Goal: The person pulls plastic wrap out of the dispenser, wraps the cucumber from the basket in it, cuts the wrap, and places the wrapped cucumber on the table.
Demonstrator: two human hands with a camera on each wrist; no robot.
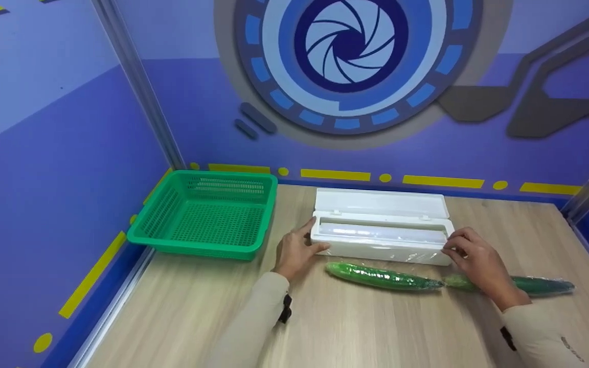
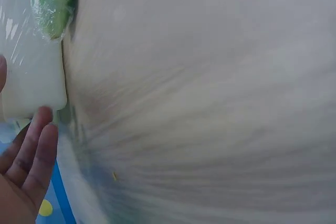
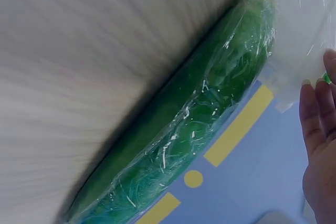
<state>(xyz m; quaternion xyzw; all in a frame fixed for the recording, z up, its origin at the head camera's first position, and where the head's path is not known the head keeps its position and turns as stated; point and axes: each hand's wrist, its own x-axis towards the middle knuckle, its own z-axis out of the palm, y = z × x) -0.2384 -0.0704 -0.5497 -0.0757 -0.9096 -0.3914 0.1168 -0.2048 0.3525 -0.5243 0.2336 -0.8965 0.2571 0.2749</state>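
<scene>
A white cling film dispenser box (image 1: 381, 252) sits with its lid (image 1: 381, 203) raised at the back, and a roll of cling film (image 1: 381, 232) lies inside. At the box's left end, my left hand (image 1: 296, 250) holds it, thumb on the front edge and fingers at the side. My right hand (image 1: 481, 260) pinches the clear film at the front right corner. In front of the box lies a film-wrapped cucumber (image 1: 384, 276). A second wrapped cucumber (image 1: 542, 285) extends to the right, partly hidden under my right hand; the right wrist view shows a wrapped cucumber (image 3: 178, 124) close up.
A green plastic basket (image 1: 218, 220) stands at the left of the wooden table (image 1: 356, 332). Blue printed panels (image 1: 187, 112) wall the table in at the back and sides, with metal posts (image 1: 141, 87) at the corners.
</scene>
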